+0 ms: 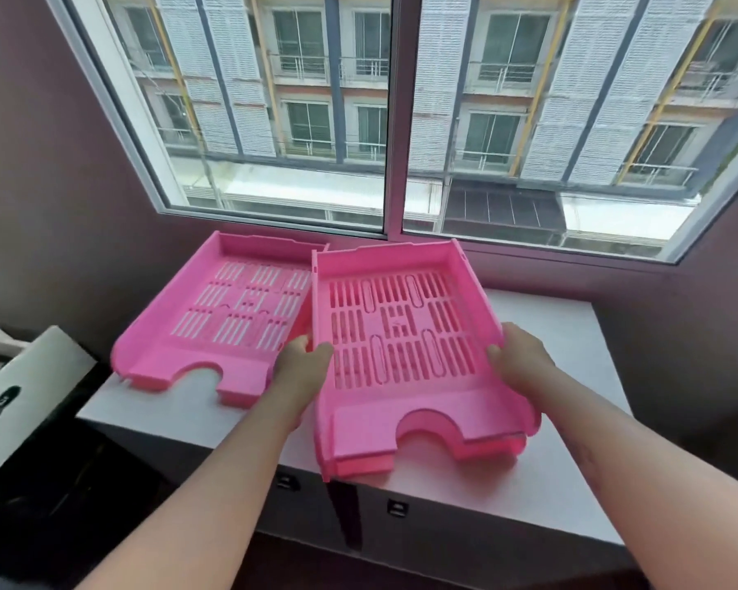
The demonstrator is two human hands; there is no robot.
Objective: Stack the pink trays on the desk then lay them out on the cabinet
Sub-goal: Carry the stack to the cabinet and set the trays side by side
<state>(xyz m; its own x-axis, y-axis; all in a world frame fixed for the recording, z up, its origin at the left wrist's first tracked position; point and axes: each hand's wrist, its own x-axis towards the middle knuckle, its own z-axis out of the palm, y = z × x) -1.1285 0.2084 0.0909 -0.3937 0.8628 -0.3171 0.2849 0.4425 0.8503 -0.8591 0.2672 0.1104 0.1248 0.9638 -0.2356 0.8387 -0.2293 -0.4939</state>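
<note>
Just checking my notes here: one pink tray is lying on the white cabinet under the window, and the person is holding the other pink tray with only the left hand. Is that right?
Not quite. The head view shows both hands on the held tray: the left hand grips its left side and the right hand its right side. The rest holds: the other tray lies on the white cabinet under the window.

Two slotted pink plastic letter trays over the white cabinet top (571,342) below a wide window (395,117). Left tray (214,317) flat on the surface. Right tray (405,347) tilted, nested stack apparently, side walls clasped by left hand (301,368) and right hand (518,359).
</note>
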